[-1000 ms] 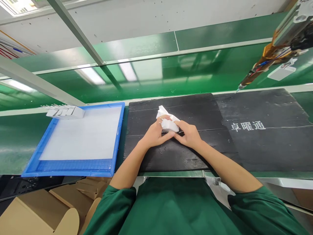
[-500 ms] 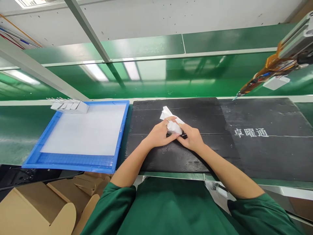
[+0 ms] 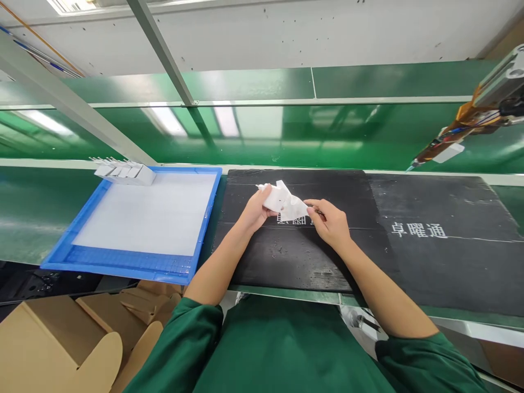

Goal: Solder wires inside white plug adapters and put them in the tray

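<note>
The left hand (image 3: 256, 212) is clamped on a white adapter (image 3: 273, 198), over the black mat (image 3: 282, 256). The right hand (image 3: 331, 222) pinches the right end of a white cloth (image 3: 293, 207), which seems to touch the adapter. To the left, white plugs (image 3: 126, 172) sit at the blue tray's (image 3: 135, 267) far left corner.
</note>
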`<state>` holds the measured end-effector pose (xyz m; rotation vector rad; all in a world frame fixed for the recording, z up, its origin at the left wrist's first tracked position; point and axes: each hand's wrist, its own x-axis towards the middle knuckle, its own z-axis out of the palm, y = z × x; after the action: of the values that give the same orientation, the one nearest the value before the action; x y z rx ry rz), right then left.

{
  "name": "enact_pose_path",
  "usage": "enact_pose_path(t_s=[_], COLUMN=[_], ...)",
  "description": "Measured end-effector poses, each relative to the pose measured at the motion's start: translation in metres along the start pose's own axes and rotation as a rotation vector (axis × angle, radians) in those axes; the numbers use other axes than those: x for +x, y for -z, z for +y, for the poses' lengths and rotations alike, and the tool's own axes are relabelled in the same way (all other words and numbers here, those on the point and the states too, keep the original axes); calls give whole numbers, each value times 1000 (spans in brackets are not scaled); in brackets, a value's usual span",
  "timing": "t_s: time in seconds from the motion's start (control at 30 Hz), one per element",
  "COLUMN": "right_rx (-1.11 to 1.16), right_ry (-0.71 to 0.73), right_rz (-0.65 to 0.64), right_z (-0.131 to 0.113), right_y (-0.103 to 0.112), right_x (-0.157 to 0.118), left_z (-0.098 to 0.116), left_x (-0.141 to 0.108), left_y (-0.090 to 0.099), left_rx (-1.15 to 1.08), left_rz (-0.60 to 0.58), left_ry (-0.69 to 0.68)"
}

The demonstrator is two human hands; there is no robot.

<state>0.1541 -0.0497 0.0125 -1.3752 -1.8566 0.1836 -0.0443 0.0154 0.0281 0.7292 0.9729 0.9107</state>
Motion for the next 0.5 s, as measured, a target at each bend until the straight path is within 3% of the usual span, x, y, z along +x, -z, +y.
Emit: enact_pose_path(t_s=[0.13, 0.33, 0.4, 0.5], right_rx=[-93, -138, -137, -111], right_ry=[-1, 78, 85, 81], right_rz=[-77, -239, -253, -225], right_z=[13, 24, 25, 25], right_y=[-8, -21, -22, -22], right_x=[1, -4, -4, -4], left_z=[15, 18, 16, 15], left_x=[-2, 1, 5, 7], left_y=[1, 7, 13, 25], left_rx=[-190, -151, 4, 541], left_rz=[2, 5, 79, 283], left_ry=[120, 76, -35, -370])
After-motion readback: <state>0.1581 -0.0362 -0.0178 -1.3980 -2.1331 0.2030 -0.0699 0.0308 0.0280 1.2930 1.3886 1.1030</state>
